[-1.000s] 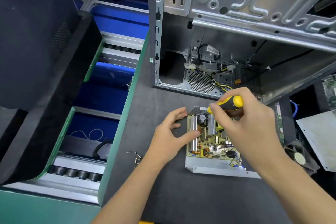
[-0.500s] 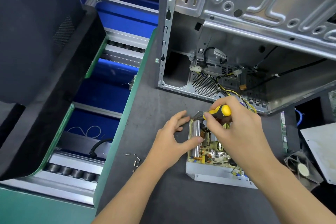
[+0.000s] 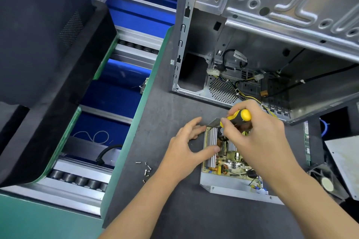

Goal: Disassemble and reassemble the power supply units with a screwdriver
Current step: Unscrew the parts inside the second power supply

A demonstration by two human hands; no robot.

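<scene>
Loose screws (image 3: 145, 170) lying on dark surface (image 3: 165, 114), left of everything. L hand (image 3: 189, 150) resting w/ thumb pressing the heatsink, grip spread, steadying open PSU (image 3: 229, 169) at surface centre. R hand (image 3: 258, 141) pinching yellow-black screwdriver (image 3: 240, 117), pointing down into PSU. PC case (image 3: 272, 35) standing behind.

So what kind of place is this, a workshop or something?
Most likely an electronics assembly or repair line: a roller conveyor runs beside the dark work mat, an open metal computer case stands on it, and loose screws lie by an opened power supply unit.
</scene>
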